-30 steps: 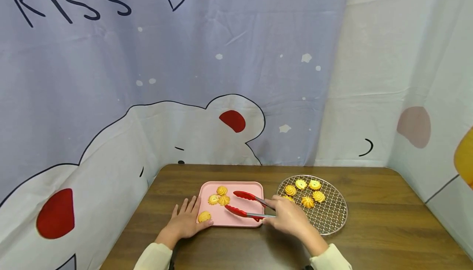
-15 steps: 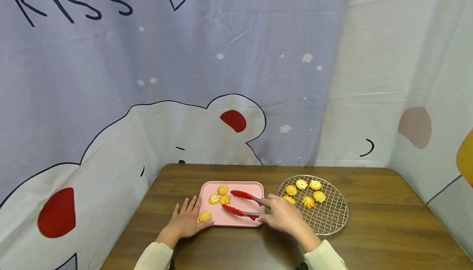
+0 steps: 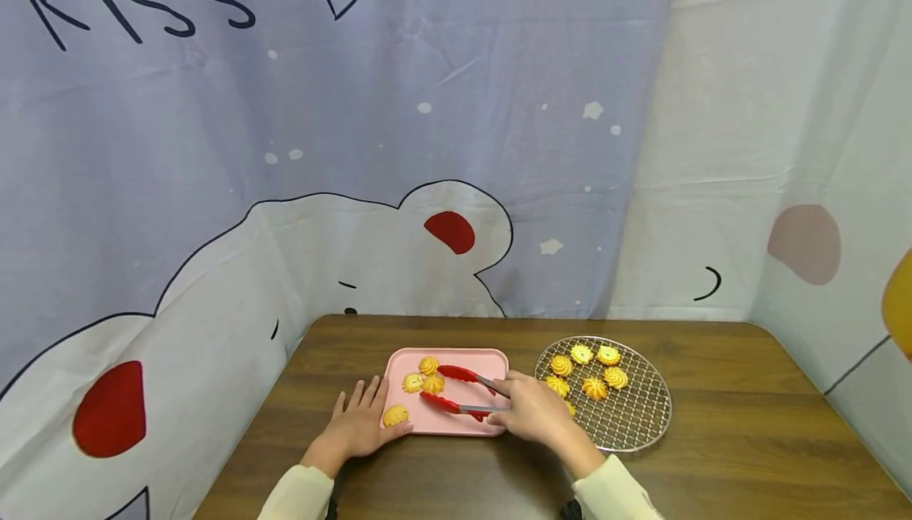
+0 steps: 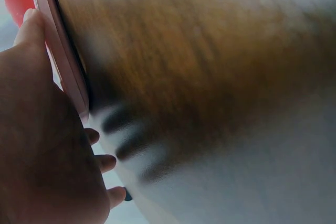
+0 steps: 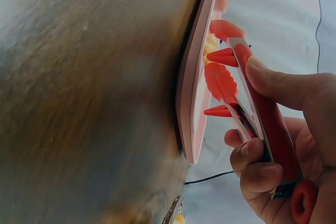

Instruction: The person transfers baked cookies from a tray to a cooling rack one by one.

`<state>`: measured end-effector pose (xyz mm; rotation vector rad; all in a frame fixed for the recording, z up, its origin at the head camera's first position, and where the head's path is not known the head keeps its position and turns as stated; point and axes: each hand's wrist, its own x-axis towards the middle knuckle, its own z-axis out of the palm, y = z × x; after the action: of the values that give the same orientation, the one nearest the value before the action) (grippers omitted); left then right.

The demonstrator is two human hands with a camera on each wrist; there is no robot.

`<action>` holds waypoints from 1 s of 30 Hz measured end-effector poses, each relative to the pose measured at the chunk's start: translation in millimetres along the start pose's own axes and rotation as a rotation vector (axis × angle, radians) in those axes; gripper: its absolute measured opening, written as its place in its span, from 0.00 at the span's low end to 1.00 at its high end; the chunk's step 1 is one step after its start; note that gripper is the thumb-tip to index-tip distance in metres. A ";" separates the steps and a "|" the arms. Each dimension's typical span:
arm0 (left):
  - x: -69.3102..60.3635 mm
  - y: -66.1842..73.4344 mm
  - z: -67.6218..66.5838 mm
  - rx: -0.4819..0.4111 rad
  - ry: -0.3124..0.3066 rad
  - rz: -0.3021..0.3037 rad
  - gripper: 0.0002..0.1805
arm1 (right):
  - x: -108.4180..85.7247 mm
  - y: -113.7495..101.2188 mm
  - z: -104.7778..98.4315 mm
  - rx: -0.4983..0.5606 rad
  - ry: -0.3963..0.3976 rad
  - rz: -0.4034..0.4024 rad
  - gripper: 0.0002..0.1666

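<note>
On the wooden table lies a pink tray (image 3: pixel 488 363) with three piped cookies (image 3: pixel 432 384) grouped toward its left and a rounder cookie (image 3: pixel 395 415) in its near left corner. My left hand (image 3: pixel 354 427) lies at the tray's left side, fingers extended and thumb along the near edge. My right hand (image 3: pixel 534 408) grips red-tipped tongs (image 3: pixel 459 375) over the tray. The tongs' arms are spread, their tips on either side of the nearest grouped cookie. In the right wrist view, thumb and fingers wrap the tongs' red handle (image 5: pixel 273 129); the cookies are mostly hidden there.
A round wire rack (image 3: pixel 634 427) stands right of the tray and holds several piped cookies (image 3: pixel 594 388). My right forearm passes over the table (image 3: pixel 741 425) in front of it. A printed curtain (image 3: pixel 556 148) hangs behind the table.
My right hand has moved left with the tongs, bringing their spread tips around the nearest grouped cookie. Another cookie on the rack shows behind the hand. The left hand stays in place.
</note>
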<state>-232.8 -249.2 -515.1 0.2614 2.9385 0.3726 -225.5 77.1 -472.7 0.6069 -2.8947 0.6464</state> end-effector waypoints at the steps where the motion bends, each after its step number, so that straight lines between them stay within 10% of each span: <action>1: 0.0 -0.2 0.5 0.002 0.000 0.000 0.58 | 0.3 -0.4 0.4 0.004 0.002 -0.005 0.33; 30: -2.0 2.2 -1.2 0.015 0.012 0.006 0.58 | -2.3 -5.2 8.4 0.005 0.028 0.004 0.31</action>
<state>-230.7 -247.8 -513.1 0.2709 2.9536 0.3541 -221.5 70.0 -478.7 0.5883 -2.8696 0.6577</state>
